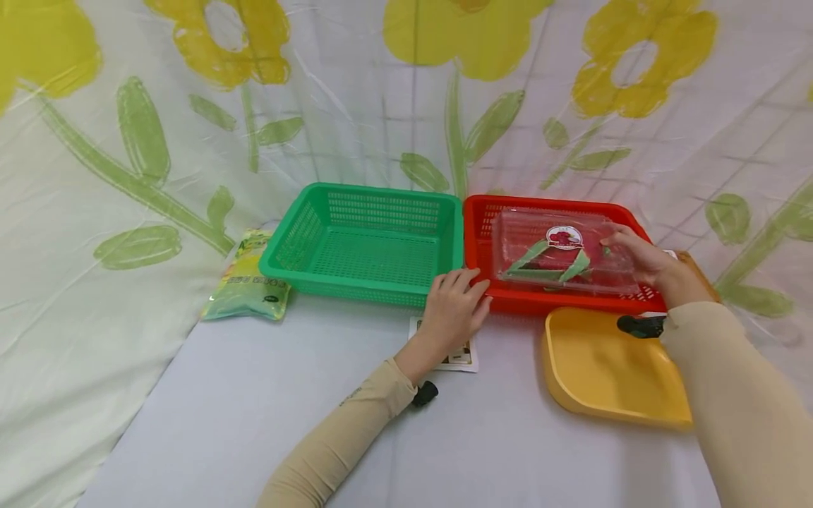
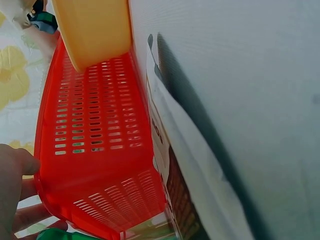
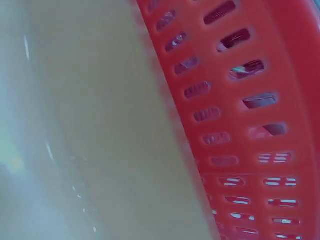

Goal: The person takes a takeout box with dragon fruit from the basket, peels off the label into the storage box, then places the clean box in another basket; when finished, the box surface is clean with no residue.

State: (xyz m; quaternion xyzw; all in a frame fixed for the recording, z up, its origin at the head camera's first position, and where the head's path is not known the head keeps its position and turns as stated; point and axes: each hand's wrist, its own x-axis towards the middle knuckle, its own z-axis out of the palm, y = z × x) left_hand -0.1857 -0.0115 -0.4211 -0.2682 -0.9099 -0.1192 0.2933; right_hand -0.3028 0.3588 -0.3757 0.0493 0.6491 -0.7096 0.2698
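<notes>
In the head view, my right hand (image 1: 641,259) grips the right end of a clear plastic fruit box (image 1: 606,271) with a round label showing red fruit. Dark red fruit and green leaves show through its lid. The box lies tilted within the red basket (image 1: 508,305), overlapping its front rim. My left hand (image 1: 452,310) holds that basket's rim at the front left corner, where the green basket (image 1: 356,286) meets it. In the left wrist view, the thumb (image 2: 27,162) lies against the red rim with the fingers (image 2: 32,216) beyond it. The right wrist view misses the right hand.
A yellow tray (image 1: 610,377) stands before the red basket. Beneath my left hand lies a flat printed packet (image 1: 460,358). A yellow-green bag (image 1: 248,282) leans left of the green basket. Something brown (image 1: 695,271) shows behind my right wrist. A flower-print curtain (image 1: 356,99) hangs behind.
</notes>
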